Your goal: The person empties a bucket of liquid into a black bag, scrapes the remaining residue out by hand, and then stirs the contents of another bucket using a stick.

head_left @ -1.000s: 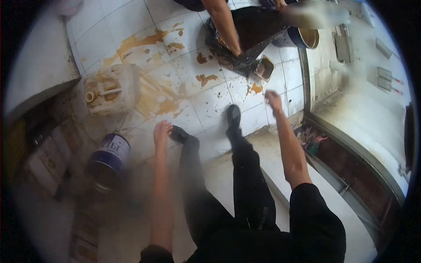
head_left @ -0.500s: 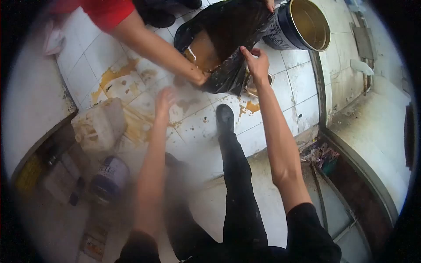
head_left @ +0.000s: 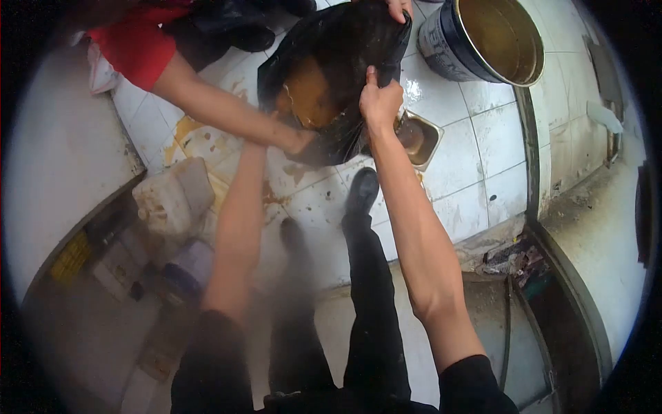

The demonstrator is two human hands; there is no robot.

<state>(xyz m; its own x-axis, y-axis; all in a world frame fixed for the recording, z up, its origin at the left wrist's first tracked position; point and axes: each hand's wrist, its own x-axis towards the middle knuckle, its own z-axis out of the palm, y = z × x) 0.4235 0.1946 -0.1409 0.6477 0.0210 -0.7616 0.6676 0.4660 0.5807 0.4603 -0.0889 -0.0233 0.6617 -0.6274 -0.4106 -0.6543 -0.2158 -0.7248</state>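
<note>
Gaping toward the viewer, a black plastic bag (head_left: 345, 52) occupies the upper middle of the view, over the white tiled floor (head_left: 483, 148), with brown liquid (head_left: 310, 93) inside it. The fingers of the right hand (head_left: 381, 105) are closed on the bag's right side, thumb pointing up. The left hand (head_left: 270, 127) is at its lower left, partly behind a co-worker's forearm (head_left: 221, 117); whether its fingers grip the bag cannot be told. The co-worker's hand (head_left: 302, 140) touches the lower edge, and another hand (head_left: 398, 10) holds the upper right rim. Just beside the bag, at lower right, is a rectangular metal container (head_left: 429, 143); farther right is a large open bucket (head_left: 452, 52). To the left are brown stains (head_left: 185, 130) and a grimy plastic jug (head_left: 169, 200), near a blurred smaller bucket (head_left: 193, 262).
</note>
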